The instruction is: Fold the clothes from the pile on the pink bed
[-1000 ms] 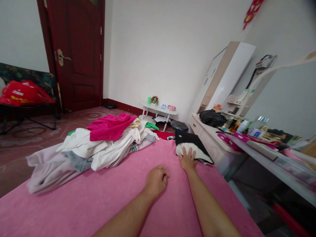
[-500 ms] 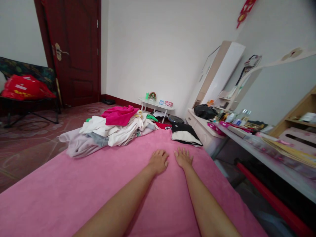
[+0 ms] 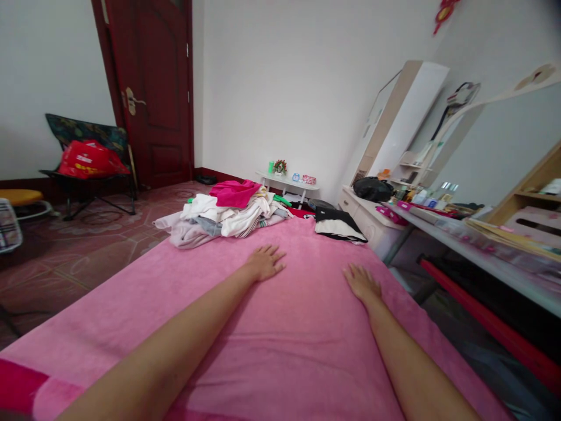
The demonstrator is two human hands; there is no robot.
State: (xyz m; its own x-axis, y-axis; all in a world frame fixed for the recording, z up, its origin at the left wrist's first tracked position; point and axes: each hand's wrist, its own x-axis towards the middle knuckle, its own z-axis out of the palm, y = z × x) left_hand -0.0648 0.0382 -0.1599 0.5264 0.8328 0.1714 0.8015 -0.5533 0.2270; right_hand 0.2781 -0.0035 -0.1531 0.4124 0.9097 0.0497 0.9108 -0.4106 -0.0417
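My left hand [image 3: 264, 262] lies flat on the pink bed cover [image 3: 272, 351], fingers spread, holding nothing. My right hand [image 3: 361, 282] also rests palm down on the cover, fingers apart and empty, a good way to the right of the left one. Beyond the left hand a heap of clothes [image 3: 223, 215] sits at the far end of the bed, white and grey pieces with a magenta garment [image 3: 234, 193] on top. A folded black and white garment [image 3: 338, 225] lies at the far right corner, beyond my right hand.
A white dresser [image 3: 372, 225] with a black bag [image 3: 372, 189] and a cluttered desk [image 3: 473, 234] run along the right side. A small white table [image 3: 287, 183] stands at the far wall. A dark red door [image 3: 151, 93] and a chair with a red bag [image 3: 90, 159] are at the left.
My right hand left the black and white garment and drew back. Both hands then slid apart across the pink cover, and the left hand opened from a loose curl to flat.
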